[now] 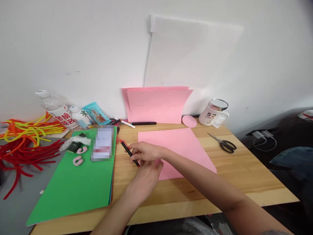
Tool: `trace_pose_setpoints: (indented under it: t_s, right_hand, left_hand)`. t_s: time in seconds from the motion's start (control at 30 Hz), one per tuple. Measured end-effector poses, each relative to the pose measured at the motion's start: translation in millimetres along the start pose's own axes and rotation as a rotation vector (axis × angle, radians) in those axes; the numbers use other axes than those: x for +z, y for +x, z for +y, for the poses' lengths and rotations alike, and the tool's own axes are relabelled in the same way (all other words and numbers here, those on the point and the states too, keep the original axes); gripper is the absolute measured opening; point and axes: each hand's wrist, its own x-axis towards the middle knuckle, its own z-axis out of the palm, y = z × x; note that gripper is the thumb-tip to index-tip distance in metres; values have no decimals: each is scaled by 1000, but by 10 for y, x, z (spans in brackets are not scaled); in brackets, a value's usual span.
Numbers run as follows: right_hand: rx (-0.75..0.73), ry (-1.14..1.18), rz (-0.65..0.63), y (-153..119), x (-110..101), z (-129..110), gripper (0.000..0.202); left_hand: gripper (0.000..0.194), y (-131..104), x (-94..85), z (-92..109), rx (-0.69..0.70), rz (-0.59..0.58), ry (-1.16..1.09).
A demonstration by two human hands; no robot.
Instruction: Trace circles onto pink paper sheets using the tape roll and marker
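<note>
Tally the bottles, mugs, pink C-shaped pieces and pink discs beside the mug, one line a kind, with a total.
Bottles: 2
Mug: 1
Pink C-shaped pieces: 2
Pink disc: 1
Total: 6

Two bare hands, left and right, meet over the near left part of a pink sheet on a wooden table. The right hand's fingers are at a black and red pen. Green paper lies to the left; black-handled scissors and a white mug are to the right.
</note>
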Motion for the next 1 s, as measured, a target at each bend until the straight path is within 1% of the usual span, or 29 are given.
trace_pose_setpoints:
  t_s: [0.1,0.23,0.4,0.57,0.63,0.73,0.87,1.0]
  right_hand:
    - [19,49,-71,19,-6,47,14]
    - [-14,57,-105,28,-11,100,15]
    - [-44,52,-100,47,2,116,16]
    - [-35,43,-87,65,15,117,17]
    - [-17,29,-56,72,10,123,14]
    - [-4,8,16,81,-15,142,12]
    - [-28,-57,189,87,-62,185,14]
    - [1,-52,356,92,-91,257,15]
  left_hand:
    - [51,4,-1,1,1,6,52]
    - [48,4,26,-11,-12,70,37]
    - [52,15,61,-24,14,73,97]
    - [54,5,35,-18,18,48,138]
    - [54,-3,29,-25,27,42,118]
    - [54,-1,38,-46,36,90,46]
    - [55,21,48,-56,28,116,34]
    - [55,41,35,-40,32,131,78]
